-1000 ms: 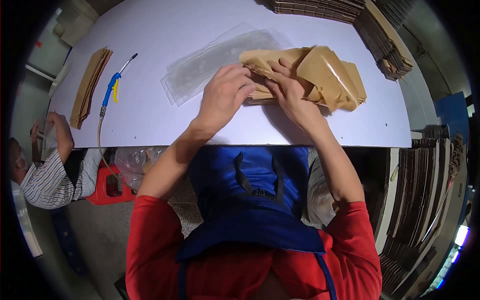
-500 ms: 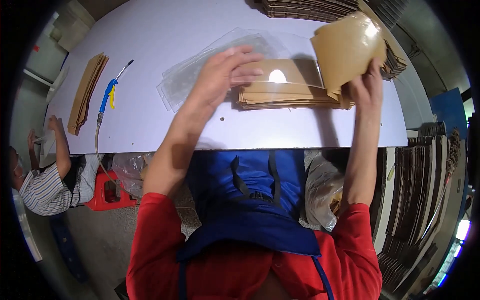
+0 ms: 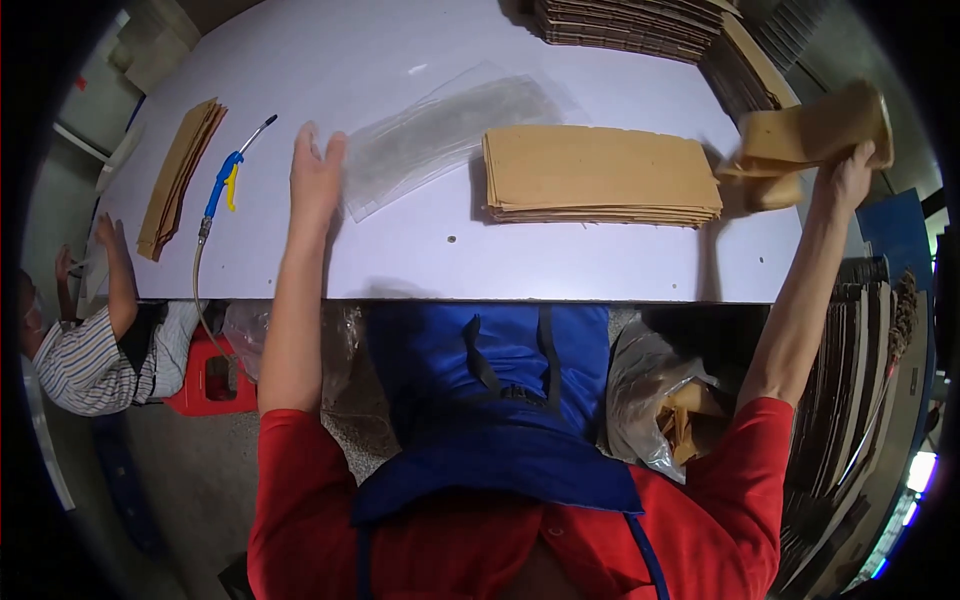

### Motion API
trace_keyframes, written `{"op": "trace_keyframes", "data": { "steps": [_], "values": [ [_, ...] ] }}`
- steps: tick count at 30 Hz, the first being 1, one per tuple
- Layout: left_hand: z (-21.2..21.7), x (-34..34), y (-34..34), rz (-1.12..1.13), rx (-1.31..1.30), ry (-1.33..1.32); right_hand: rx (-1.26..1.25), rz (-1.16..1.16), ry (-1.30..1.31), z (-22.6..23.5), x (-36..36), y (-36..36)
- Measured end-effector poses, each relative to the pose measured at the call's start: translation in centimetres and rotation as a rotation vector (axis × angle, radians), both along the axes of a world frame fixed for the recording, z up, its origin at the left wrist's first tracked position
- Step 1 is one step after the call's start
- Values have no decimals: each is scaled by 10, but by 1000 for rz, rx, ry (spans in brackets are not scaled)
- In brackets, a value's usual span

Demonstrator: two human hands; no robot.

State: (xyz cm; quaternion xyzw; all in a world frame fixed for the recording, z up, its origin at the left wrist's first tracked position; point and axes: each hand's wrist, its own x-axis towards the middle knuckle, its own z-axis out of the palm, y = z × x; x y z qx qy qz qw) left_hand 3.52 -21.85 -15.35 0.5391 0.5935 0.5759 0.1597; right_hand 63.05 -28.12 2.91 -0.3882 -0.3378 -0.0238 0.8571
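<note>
My right hand [image 3: 846, 172] is out at the table's right edge, gripping a crumpled sheet of brown paper [image 3: 812, 135] lifted off the table. A flat stack of brown cardboard sheets [image 3: 598, 172] lies bare on the white table [image 3: 420, 250] between my arms. My left hand [image 3: 314, 178] reaches forward with fingers spread, empty, right beside the near end of a stack of clear plastic bags [image 3: 450, 125].
A blue-handled air blow gun [image 3: 222, 188] with a hose lies left of my left hand. A thin pile of brown sheets [image 3: 178, 175] sits at far left. Taller cardboard stacks [image 3: 640, 22] stand at the back right. Another person [image 3: 90, 330] crouches beside a red stool [image 3: 212, 378].
My right hand has pulled the brown paper off the cardboard stack and swung it out to the right. My left hand left the stack and moved left toward the plastic bags.
</note>
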Motion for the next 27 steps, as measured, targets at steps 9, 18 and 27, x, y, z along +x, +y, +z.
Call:
{"op": "trace_keyframes", "data": {
  "steps": [9,18,27],
  "values": [
    [-10,118,-53,-622,371,677,-530,145,-1212,-120,-213,8],
    [12,158,-33,-405,425,515,-545,234,-1257,-171,-240,9],
    [49,176,-36,-972,-229,-483,-556,955,-202,-142,-196,14]
  ]
}}
